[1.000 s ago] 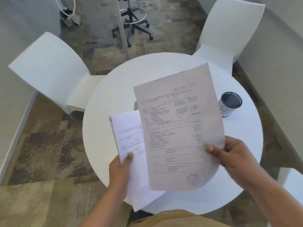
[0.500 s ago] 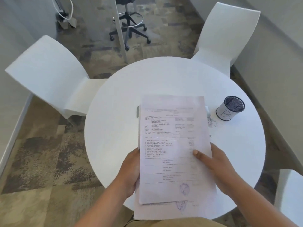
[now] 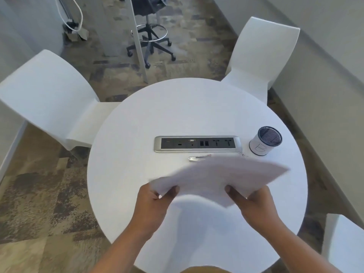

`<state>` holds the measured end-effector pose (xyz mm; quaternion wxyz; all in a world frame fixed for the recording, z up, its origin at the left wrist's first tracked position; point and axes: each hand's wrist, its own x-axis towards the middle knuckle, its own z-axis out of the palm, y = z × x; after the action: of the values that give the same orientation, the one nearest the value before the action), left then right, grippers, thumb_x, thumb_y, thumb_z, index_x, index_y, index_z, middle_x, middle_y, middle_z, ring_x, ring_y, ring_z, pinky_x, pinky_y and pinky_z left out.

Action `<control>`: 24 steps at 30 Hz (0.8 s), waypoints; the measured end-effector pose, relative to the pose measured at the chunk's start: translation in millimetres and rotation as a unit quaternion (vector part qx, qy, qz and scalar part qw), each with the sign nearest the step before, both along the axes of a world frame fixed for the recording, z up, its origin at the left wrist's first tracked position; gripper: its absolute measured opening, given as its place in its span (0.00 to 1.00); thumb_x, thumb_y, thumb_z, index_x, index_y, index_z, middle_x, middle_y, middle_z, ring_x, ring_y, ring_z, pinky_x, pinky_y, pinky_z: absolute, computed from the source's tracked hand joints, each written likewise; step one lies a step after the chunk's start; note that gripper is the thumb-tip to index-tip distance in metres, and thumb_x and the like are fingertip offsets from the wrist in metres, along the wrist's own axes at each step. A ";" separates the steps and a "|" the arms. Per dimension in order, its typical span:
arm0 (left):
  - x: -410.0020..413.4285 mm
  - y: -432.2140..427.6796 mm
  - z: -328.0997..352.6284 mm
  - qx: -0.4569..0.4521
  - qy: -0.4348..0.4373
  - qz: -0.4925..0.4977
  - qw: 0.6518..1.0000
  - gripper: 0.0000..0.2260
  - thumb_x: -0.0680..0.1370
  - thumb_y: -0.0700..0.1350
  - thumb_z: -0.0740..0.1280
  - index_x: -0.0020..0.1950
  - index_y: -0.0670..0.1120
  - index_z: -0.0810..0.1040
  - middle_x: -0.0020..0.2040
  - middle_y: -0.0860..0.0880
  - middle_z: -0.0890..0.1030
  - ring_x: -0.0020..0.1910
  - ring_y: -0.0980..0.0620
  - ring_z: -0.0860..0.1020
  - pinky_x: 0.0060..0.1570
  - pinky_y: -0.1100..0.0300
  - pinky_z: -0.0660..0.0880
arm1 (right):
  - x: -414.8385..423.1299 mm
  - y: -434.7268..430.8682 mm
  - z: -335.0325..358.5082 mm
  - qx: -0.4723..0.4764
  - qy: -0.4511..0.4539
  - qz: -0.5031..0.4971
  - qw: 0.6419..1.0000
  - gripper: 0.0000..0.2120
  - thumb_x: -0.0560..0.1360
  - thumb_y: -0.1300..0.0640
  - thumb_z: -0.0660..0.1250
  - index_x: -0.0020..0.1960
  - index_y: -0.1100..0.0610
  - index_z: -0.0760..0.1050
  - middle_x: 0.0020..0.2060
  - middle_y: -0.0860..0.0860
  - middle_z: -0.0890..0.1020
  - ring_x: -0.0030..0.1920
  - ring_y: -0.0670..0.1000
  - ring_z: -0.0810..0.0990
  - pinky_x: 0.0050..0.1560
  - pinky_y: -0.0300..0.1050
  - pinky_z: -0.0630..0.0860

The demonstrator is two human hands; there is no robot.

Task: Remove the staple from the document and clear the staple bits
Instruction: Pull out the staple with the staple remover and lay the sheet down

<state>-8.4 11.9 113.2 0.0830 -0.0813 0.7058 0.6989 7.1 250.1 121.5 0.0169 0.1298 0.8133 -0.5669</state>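
Observation:
Both hands hold the document (image 3: 220, 176), a blurred stack of white sheets, almost flat a little above the round white table (image 3: 137, 154). My left hand (image 3: 155, 201) pinches its near left corner. My right hand (image 3: 250, 201) grips its near right edge, thumb on top. A small metal staple remover (image 3: 198, 158) lies on the table just beyond the paper's far edge. A few staple bits (image 3: 242, 154) lie by the right end of the socket panel; the paper hides the table under it.
A silver power socket panel (image 3: 197, 144) is set into the table's middle. A white mesh-topped cup (image 3: 265, 140) stands at the right. White chairs (image 3: 45, 99) surround the table, and a wheeled stool (image 3: 150, 36) stands on the carpet beyond.
The two separate sheets were brought together into one stack, then tipped down from facing me to nearly flat over the table. The socket panel and staple remover have come into view.

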 end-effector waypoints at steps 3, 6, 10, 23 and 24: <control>-2.7 0.9 -4.3 -0.006 0.030 -0.007 0.999 0.11 0.74 0.29 0.71 0.50 0.44 0.87 0.47 0.52 0.88 0.49 0.57 0.85 0.47 0.69 0.78 | -3.1 2.9 -1.4 0.049 0.053 0.052 0.996 0.10 0.73 0.65 0.72 0.47 0.51 0.84 0.42 0.38 0.84 0.44 0.40 0.82 0.33 0.34 0.74; -3.5 -0.2 -18.1 -0.002 0.038 -0.020 0.999 0.12 0.73 0.26 0.70 0.52 0.38 0.85 0.49 0.48 0.88 0.50 0.54 0.85 0.50 0.67 0.79 | -6.2 5.7 -8.7 0.056 0.061 0.069 0.994 0.11 0.72 0.67 0.73 0.48 0.52 0.84 0.43 0.39 0.84 0.45 0.42 0.82 0.34 0.35 0.75; -4.1 2.4 -12.9 -0.019 0.069 -0.014 0.997 0.11 0.74 0.26 0.69 0.52 0.36 0.85 0.48 0.52 0.88 0.49 0.57 0.85 0.49 0.70 0.78 | -7.1 8.3 -7.9 0.065 0.066 0.065 0.994 0.16 0.74 0.67 0.72 0.45 0.44 0.83 0.43 0.38 0.84 0.45 0.42 0.82 0.38 0.37 0.75; -8.8 6.6 13.3 0.037 0.061 -0.009 0.997 0.19 0.66 0.66 0.76 0.49 0.56 0.87 0.52 0.57 0.86 0.54 0.58 0.83 0.49 0.68 0.77 | -4.6 13.7 8.1 -0.029 0.072 0.031 0.997 0.14 0.70 0.64 0.76 0.49 0.46 0.83 0.47 0.42 0.86 0.48 0.45 0.83 0.46 0.39 0.79; -9.1 7.6 13.4 0.057 0.061 -0.014 0.996 0.23 0.66 0.69 0.73 0.50 0.53 0.87 0.52 0.55 0.86 0.54 0.56 0.83 0.49 0.68 0.77 | -4.4 14.8 9.1 -0.037 0.071 0.033 0.996 0.13 0.70 0.62 0.76 0.49 0.47 0.83 0.47 0.43 0.86 0.48 0.46 0.84 0.46 0.40 0.80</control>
<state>-17.5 19.5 126.6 0.0534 -0.0236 0.6695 0.7405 2.7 264.9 130.6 -0.0173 0.0613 0.7948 -0.6035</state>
